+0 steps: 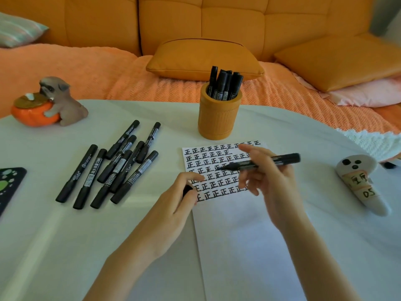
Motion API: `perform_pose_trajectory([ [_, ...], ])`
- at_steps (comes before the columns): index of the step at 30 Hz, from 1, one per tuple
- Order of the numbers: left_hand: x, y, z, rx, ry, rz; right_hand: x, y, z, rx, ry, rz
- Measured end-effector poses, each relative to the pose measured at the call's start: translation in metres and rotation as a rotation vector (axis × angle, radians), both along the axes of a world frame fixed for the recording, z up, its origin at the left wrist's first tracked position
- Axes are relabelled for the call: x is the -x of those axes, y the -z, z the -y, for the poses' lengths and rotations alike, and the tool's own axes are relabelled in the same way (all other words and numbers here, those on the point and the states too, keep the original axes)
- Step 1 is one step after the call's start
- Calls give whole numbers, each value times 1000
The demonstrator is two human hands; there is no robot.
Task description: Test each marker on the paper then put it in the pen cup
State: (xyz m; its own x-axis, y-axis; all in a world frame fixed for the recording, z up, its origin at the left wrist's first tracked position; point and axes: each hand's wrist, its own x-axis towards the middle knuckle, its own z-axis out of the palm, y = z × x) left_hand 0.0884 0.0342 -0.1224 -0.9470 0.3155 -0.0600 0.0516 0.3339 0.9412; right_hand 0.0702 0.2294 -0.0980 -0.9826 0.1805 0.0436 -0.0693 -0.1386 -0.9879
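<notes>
The paper (227, 235) lies at the near edge of the table (65, 235), its far half filled with black characters. At the paper's left edge, the left hand (173, 205) curls round a black cap (187, 190). The right hand (271, 183) pinches an uncapped marker (282, 159) above the written rows, tip pointing left. Loose markers (117, 168) lie heaped toward the left edge. The pen cup (218, 118), holding upright markers (225, 85), stands near the far edge.

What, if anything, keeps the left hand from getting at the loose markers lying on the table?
Likely yes, it can get at them: only bare tablecloth lies between the left hand and the loose markers. It does hold what looks like a black cap, which may hinder a grasp.
</notes>
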Motion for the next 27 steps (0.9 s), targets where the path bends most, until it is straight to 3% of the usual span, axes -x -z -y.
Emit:
perform_pose_trajectory([
  [8,5,2,4,82,-19,-88,4,11,-56,-228,295,111],
  [15,6,4,1,79,-82,-97,4,23,-55,-375,345,206],
  [27,8,9,1,129,-71,-98,9,39,-56,-449,441,161],
])
